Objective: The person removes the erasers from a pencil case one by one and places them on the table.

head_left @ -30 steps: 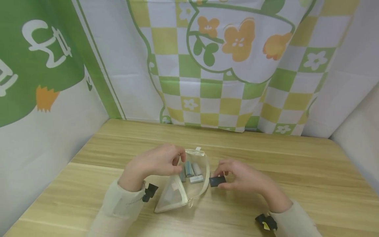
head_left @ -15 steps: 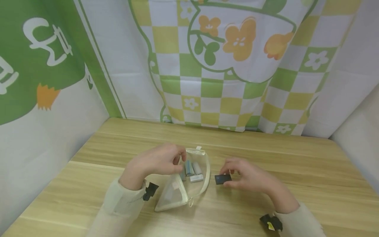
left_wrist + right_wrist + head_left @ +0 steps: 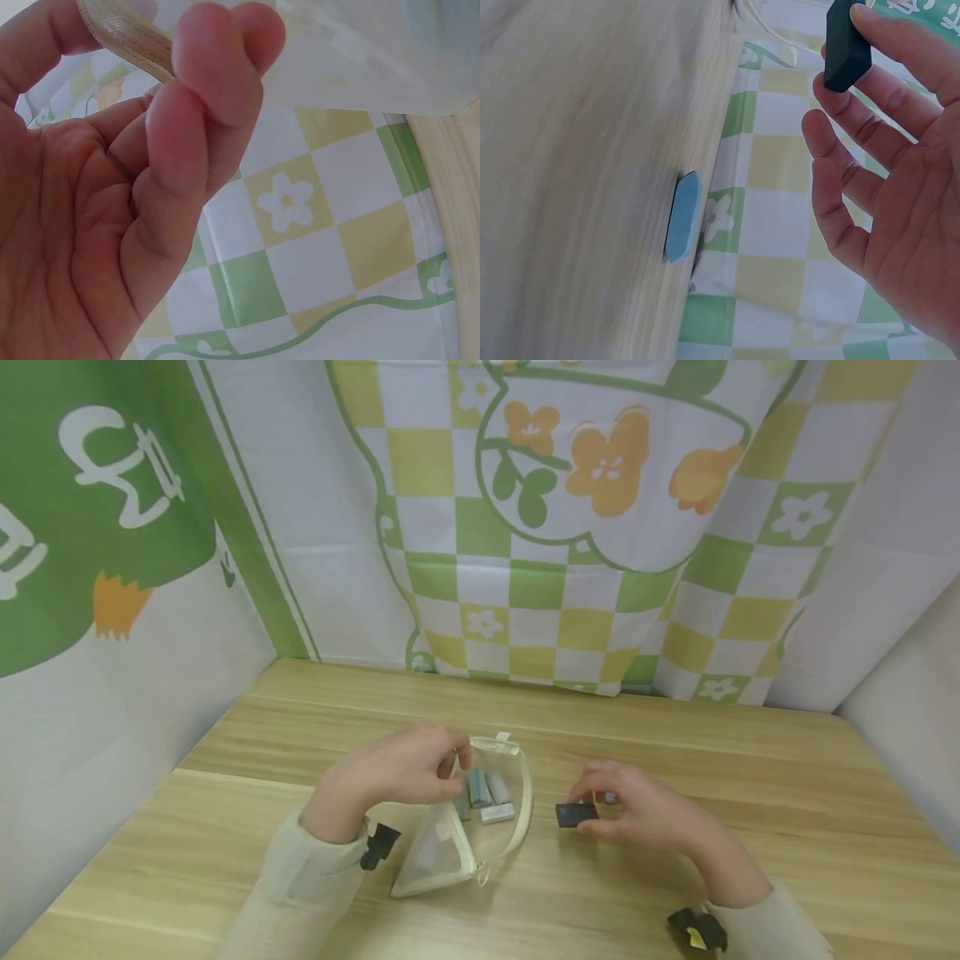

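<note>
A see-through mesh zip pouch (image 3: 431, 862) with cream edging lies unzipped on the table. My left hand (image 3: 408, 766) grips its zipper edge (image 3: 139, 45) between thumb and fingers and holds the mouth apart. Inside are several small blocks, among them a white one (image 3: 497, 812) and a blue-and-white one (image 3: 478, 787). To the right of the pouch, my right hand (image 3: 633, 806) pinches a black rectangular eraser (image 3: 576, 815) between thumb and fingertips; the other fingers are loosely bent. Beyond those fingers lies a light blue eraser (image 3: 682, 217) with slanted ends, partly hidden in the head view.
The wooden table (image 3: 300, 710) runs back to a checked, flowered curtain (image 3: 525, 585). A green-and-white cloth (image 3: 112, 527) hangs at the left. Black camera mounts sit on both wrists, the right one (image 3: 697, 929) near the front edge.
My right hand has moved right, away from the pouch, carrying the black eraser. A bit of the blue eraser now shows behind its fingers. The left hand and pouch have stayed nearly still.
</note>
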`<state>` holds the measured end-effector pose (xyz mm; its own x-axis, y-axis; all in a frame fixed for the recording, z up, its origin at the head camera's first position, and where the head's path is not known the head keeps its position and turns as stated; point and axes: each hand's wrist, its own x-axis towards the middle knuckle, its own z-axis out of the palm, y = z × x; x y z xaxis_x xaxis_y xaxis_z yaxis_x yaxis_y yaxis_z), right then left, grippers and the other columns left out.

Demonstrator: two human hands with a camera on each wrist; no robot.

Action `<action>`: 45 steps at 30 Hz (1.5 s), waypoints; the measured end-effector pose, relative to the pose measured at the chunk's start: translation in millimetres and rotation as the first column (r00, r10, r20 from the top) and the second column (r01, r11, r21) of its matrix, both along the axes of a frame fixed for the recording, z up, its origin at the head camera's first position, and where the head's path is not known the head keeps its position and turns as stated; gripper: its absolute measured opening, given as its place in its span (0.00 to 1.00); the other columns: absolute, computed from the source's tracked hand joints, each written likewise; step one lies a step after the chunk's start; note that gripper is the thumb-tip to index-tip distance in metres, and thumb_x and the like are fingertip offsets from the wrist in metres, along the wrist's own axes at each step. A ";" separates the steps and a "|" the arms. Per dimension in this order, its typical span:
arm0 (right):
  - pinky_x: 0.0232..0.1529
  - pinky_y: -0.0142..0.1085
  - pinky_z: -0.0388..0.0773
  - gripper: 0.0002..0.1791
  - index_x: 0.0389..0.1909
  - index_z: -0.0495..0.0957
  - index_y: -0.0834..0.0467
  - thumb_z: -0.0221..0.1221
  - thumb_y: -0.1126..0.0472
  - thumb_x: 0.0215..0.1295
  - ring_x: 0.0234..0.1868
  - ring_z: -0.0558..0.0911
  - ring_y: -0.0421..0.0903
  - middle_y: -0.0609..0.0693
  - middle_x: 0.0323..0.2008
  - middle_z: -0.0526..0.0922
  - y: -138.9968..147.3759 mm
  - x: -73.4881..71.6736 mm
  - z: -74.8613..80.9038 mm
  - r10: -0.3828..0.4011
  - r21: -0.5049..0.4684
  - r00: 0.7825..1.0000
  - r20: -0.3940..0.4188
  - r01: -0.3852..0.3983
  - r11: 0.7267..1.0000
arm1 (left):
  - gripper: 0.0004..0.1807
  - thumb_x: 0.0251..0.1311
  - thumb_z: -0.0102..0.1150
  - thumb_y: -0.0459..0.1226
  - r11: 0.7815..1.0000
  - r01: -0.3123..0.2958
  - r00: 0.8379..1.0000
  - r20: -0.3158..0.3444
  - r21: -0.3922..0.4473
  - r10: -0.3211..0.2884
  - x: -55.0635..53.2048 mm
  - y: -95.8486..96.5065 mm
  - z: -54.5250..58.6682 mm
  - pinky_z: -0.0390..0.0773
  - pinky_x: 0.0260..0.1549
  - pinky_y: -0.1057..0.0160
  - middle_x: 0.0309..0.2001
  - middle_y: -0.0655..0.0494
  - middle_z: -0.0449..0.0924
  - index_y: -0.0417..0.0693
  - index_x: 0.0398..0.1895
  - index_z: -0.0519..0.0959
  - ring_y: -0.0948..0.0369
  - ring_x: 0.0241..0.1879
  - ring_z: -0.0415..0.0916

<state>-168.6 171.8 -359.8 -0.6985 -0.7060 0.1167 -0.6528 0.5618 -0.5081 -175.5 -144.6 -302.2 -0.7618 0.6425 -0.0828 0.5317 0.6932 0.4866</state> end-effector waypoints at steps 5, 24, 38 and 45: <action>0.44 0.40 0.79 0.12 0.43 0.84 0.50 0.69 0.59 0.58 0.39 0.75 0.33 0.36 0.37 0.78 3.8 0.5 -1.0 -0.013 0.005 1.000 -0.001 0.013 1.000 | 0.13 0.54 0.57 0.33 1.000 0.005 1.000 -0.003 0.005 -0.005 -0.1 -0.5 -0.1 0.64 0.22 0.69 0.20 0.61 0.68 0.41 0.43 0.80 0.67 0.20 0.61; 0.41 0.34 0.77 0.12 0.43 0.84 0.51 0.69 0.59 0.57 0.39 0.74 0.34 0.36 0.37 0.78 17.6 -0.7 -3.8 -0.055 0.013 0.998 0.002 0.055 0.998 | 0.14 0.53 0.55 0.32 1.000 -0.006 1.000 0.011 0.010 0.006 0.1 0.0 -1.0 0.62 0.21 0.70 0.20 0.62 0.66 0.40 0.43 0.79 0.68 0.20 0.60; 0.40 0.34 0.77 0.12 0.43 0.84 0.51 0.69 0.60 0.57 0.38 0.74 0.34 0.37 0.38 0.79 26.6 -0.9 -6.3 -0.071 0.016 0.997 0.029 0.071 0.997 | 0.13 0.53 0.56 0.33 1.000 -0.011 1.000 0.015 -0.001 0.011 -0.2 0.0 -2.0 0.64 0.22 0.69 0.21 0.61 0.67 0.42 0.43 0.79 0.67 0.21 0.62; 0.40 0.33 0.76 0.12 0.44 0.85 0.52 0.69 0.59 0.57 0.38 0.74 0.34 0.37 0.37 0.79 32.3 -1.5 -7.9 -0.070 0.020 0.997 0.012 0.070 0.997 | 0.12 0.54 0.57 0.32 1.000 -0.013 1.000 0.021 0.005 0.013 -0.1 0.4 -1.4 0.63 0.22 0.70 0.21 0.61 0.68 0.42 0.43 0.79 0.67 0.21 0.62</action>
